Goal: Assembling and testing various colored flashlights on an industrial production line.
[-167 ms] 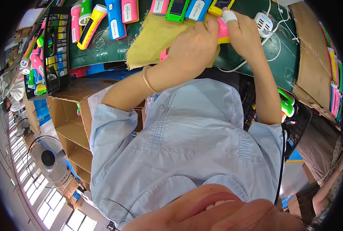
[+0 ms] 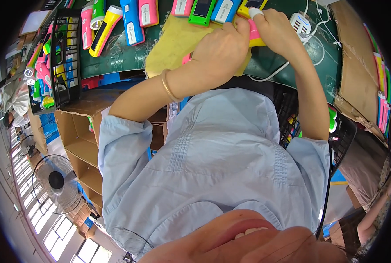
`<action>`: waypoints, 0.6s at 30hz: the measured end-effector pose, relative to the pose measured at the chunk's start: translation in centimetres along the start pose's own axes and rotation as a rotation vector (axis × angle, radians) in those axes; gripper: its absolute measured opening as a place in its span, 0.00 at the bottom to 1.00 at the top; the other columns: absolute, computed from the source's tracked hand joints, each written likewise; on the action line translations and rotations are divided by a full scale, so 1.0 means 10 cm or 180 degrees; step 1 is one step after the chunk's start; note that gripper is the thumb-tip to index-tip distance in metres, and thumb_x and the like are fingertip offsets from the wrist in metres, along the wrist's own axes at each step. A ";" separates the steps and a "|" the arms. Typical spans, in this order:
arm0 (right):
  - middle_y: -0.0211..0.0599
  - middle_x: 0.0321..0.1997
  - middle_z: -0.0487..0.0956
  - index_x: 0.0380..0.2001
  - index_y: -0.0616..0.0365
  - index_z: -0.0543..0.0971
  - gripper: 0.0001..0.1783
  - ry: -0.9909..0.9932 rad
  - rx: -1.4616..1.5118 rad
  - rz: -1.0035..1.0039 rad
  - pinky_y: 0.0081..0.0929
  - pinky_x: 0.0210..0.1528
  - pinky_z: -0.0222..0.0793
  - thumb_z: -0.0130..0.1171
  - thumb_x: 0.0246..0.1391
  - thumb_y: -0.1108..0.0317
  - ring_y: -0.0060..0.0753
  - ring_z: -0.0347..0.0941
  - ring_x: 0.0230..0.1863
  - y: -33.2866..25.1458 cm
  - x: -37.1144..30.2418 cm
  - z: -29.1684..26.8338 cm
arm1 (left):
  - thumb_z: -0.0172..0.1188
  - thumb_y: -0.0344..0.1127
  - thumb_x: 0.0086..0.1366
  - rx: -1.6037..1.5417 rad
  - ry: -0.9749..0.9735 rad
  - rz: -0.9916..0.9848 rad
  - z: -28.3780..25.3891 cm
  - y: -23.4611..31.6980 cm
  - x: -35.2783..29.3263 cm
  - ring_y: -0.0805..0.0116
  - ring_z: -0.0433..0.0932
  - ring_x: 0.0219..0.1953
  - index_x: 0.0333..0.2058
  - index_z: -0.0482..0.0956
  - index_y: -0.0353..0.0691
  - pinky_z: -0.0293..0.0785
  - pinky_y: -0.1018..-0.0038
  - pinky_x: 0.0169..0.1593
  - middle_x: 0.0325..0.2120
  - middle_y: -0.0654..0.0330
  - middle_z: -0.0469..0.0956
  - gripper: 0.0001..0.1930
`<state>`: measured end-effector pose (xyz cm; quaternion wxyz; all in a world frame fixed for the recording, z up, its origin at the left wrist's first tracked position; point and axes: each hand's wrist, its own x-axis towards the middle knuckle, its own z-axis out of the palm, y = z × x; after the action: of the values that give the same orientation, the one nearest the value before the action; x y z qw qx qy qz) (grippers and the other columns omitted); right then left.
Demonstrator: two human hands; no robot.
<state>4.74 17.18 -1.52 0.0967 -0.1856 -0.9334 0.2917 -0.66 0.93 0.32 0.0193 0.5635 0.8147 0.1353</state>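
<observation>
My left hand, with a gold bangle on its wrist, is closed over a yellow cloth that lies on the dark green table. My right hand, with white tape on one fingertip, grips a pink and yellow flashlight and holds it against the cloth and my left hand. Most of the flashlight is hidden by the two hands. Both forearms reach up from my light blue shirt.
A row of coloured flashlights lies along the table's far side. A black wire basket of flashlights stands left, open cardboard boxes and a fan below it. A white plug block with cable and cardboard lie right.
</observation>
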 end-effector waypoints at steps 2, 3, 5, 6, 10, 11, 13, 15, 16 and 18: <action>0.57 0.19 0.71 0.22 0.74 0.72 0.26 -0.0043 -0.0108 -0.0086 0.41 0.31 0.63 0.40 0.55 0.55 0.58 0.68 0.25 0.08 0.03 0.03 | 0.61 0.30 0.49 0.0081 0.0008 0.0012 0.04 0.00 0.00 0.52 0.75 0.27 0.40 0.61 0.33 0.72 0.65 0.26 0.25 0.47 0.71 0.22; 0.53 0.17 0.71 0.21 0.73 0.72 0.29 -0.0104 -0.0222 -0.0173 0.39 0.29 0.63 0.41 0.56 0.52 0.53 0.70 0.23 0.10 0.04 0.03 | 0.61 0.30 0.49 0.0150 0.0015 0.0010 0.06 0.00 0.00 0.51 0.75 0.27 0.39 0.61 0.32 0.72 0.65 0.27 0.24 0.47 0.70 0.21; 0.47 0.16 0.71 0.21 0.70 0.74 0.30 -0.0301 0.0369 0.0409 0.34 0.25 0.62 0.41 0.56 0.49 0.42 0.69 0.20 -0.12 0.00 -0.08 | 0.61 0.30 0.49 0.0245 0.0112 0.0068 0.07 -0.05 0.04 0.50 0.76 0.28 0.40 0.61 0.32 0.72 0.63 0.28 0.26 0.46 0.71 0.22; 0.41 0.15 0.71 0.21 0.68 0.75 0.32 -0.0498 0.0954 0.0993 0.28 0.22 0.60 0.41 0.56 0.45 0.32 0.68 0.18 -0.21 -0.03 -0.14 | 0.61 0.30 0.49 0.0334 0.0210 0.0131 0.06 -0.09 0.07 0.49 0.76 0.29 0.41 0.61 0.32 0.72 0.62 0.30 0.27 0.44 0.72 0.23; 0.29 0.22 0.72 0.38 0.62 0.78 0.25 0.0024 0.2228 0.0852 0.15 0.21 0.56 0.43 0.58 0.51 0.16 0.64 0.21 -0.10 -0.24 -0.26 | 0.60 0.29 0.48 -0.1719 -0.0088 -0.0172 -0.14 -0.15 0.09 0.53 0.77 0.27 0.38 0.65 0.29 0.73 0.69 0.29 0.27 0.51 0.75 0.19; 0.30 0.26 0.74 0.40 0.64 0.77 0.21 0.0193 0.2333 0.0687 0.15 0.23 0.61 0.43 0.59 0.57 0.17 0.67 0.24 -0.07 -0.33 -0.30 | 0.60 0.30 0.50 -0.2569 -0.0067 -0.0172 -0.10 -0.17 0.06 0.58 0.76 0.25 0.39 0.66 0.31 0.73 0.70 0.28 0.27 0.53 0.75 0.18; 0.31 0.27 0.74 0.40 0.65 0.77 0.18 0.0579 0.2814 0.0727 0.14 0.22 0.61 0.43 0.59 0.63 0.16 0.67 0.23 0.10 -0.48 -0.13 | 0.61 0.33 0.53 -0.5040 -0.0825 -0.1095 -0.19 -0.14 0.08 0.69 0.75 0.23 0.38 0.67 0.37 0.73 0.74 0.26 0.24 0.59 0.74 0.16; 0.28 0.26 0.73 0.39 0.64 0.77 0.15 0.0578 0.3189 0.1121 0.11 0.20 0.57 0.45 0.58 0.67 0.13 0.64 0.21 0.07 -0.61 -0.05 | 0.58 0.34 0.56 -0.5968 -0.0859 -0.1303 -0.10 -0.20 0.13 0.70 0.74 0.21 0.48 0.64 0.35 0.71 0.76 0.25 0.25 0.59 0.72 0.22; 0.26 0.24 0.71 0.38 0.64 0.77 0.13 0.0612 0.3264 0.1177 0.10 0.19 0.53 0.45 0.57 0.68 0.11 0.61 0.19 0.00 -0.69 -0.03 | 0.57 0.35 0.58 -0.6274 -0.0810 -0.1325 -0.07 -0.19 0.14 0.69 0.73 0.21 0.48 0.64 0.35 0.70 0.75 0.25 0.25 0.59 0.71 0.21; 0.22 0.20 0.67 0.37 0.63 0.77 0.12 0.0649 0.3078 0.1051 0.11 0.18 0.48 0.47 0.57 0.69 0.10 0.56 0.17 -0.02 -0.79 0.07 | 0.57 0.35 0.58 -0.6561 -0.0698 -0.1245 -0.10 -0.12 0.16 0.69 0.73 0.21 0.44 0.65 0.37 0.71 0.74 0.25 0.25 0.59 0.72 0.17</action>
<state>11.72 13.53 -2.52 0.2145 -0.2919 -0.6361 0.6813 -2.49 1.78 1.22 0.5839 0.1426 0.3762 0.7051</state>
